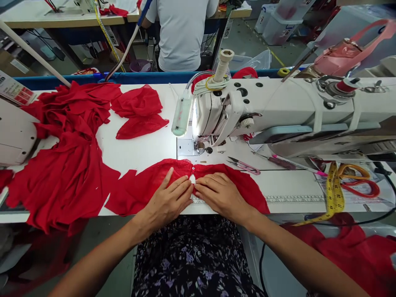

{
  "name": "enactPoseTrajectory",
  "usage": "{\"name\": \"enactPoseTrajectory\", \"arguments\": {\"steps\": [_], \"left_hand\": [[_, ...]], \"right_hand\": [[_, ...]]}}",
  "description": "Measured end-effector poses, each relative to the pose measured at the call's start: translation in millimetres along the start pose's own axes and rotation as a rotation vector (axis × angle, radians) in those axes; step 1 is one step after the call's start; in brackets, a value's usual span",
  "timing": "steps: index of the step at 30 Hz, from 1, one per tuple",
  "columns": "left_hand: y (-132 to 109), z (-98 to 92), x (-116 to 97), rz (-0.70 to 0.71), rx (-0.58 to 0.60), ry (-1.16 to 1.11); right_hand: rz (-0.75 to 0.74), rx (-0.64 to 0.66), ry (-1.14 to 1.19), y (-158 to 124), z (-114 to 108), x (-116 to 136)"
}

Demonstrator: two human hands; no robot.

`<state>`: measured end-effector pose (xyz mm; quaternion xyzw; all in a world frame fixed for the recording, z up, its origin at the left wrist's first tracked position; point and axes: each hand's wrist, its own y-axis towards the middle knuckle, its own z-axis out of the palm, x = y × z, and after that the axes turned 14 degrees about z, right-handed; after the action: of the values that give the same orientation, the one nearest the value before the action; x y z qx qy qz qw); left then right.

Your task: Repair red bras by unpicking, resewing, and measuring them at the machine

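A red fabric piece [247, 187] lies spread along the front of the white table, with a small gap near its middle. My left hand [173, 194] rests flat on its left part, fingers stretched toward the gap. On the right part lies my right hand [219, 192], its fingers extended and pointing left. Both hands press the cloth down rather than grip it. Just beyond the cloth is the needle and presser foot area of a white sewing machine [213, 119]. Thread snips [244, 166] lie to the right of the gap.
Red cloth [71, 148] is heaped at left, with smaller red pieces [139, 107] beside it. A yellow tape measure [334, 194] and orange-and-red-handled scissors [359, 181] lie at right. More red fabric [349, 251] sits below the right edge. A person [182, 33] sits ahead.
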<state>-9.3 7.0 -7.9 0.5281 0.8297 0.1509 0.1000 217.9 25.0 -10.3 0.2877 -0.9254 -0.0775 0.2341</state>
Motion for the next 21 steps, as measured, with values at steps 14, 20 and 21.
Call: {"name": "enactPoseTrajectory", "arguments": {"steps": [14,20,21], "left_hand": [[-12,-5.2,8,-0.078,0.14,-0.208],[-16,-9.5,11,-0.095,0.248,-0.142],[-17,-9.1,11,-0.087,0.253,-0.135]], "right_hand": [[-0.031,0.057,-0.024,-3,-10,-18],[-0.022,0.058,-0.007,-2,-11,-19],[-0.023,0.056,-0.003,-2,-11,-19]]}}
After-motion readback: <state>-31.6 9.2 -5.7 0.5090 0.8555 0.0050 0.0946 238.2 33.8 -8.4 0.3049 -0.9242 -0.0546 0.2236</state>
